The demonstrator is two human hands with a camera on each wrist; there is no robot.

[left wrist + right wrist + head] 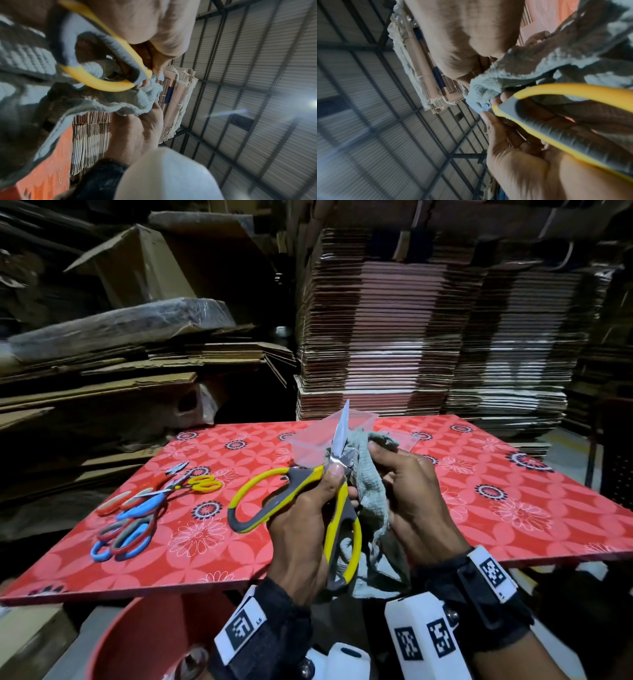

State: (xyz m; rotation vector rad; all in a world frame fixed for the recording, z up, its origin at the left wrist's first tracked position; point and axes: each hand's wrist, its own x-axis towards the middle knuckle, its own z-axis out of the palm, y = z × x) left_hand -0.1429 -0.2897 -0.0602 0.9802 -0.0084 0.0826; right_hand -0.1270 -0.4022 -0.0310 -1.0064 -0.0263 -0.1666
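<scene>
My left hand (301, 529) grips the scissors (294, 474) by 1 handle, thumb at the pivot, while my right hand (414, 494) pinches the cloth (371, 494) against the blade, above the table (479, 508).

Showing yellow and grey on the big scissors (301, 475), pale grey-green waffle weave on the cloth (371, 498), red with paler petals, white line flowers and dark ringed medallions on the tabletop (496, 529), red, blue and grey on the smaller scissors (133, 515) at the tabletop's left
</scene>
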